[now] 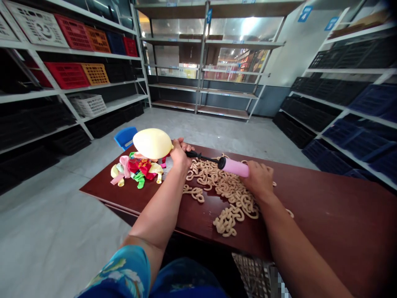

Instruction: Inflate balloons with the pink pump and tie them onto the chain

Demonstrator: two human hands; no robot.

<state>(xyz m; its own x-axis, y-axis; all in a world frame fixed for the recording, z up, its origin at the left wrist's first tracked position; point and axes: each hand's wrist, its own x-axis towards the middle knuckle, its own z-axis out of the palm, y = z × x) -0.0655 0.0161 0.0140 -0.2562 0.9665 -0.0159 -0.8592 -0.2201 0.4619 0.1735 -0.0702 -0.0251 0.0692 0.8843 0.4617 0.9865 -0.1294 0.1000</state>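
A pale yellow balloon (152,143), swollen with air, points to the left, its neck pinched in my left hand (180,152). Fingers of that hand close around the neck, where the black nozzle end of a hand pump meets it; the exact joint is hidden. The pink and black balloon pump (233,167) lies slantwise in the air, its black rod drawn out. My right hand (259,178) is wrapped round the pink barrel's right end. Below the pump, many tan, rope-like curled pieces (231,186) spread over the table. Limp coloured balloons (139,167) lie heaped under the inflated one.
The dark red table (325,207) runs across in front of me. A blue chair (125,138) stands behind its left corner. Shelves with plastic crates (70,74) line the left, and more crates (331,89) fill the right side. A metal rack (201,89) stands at the back.
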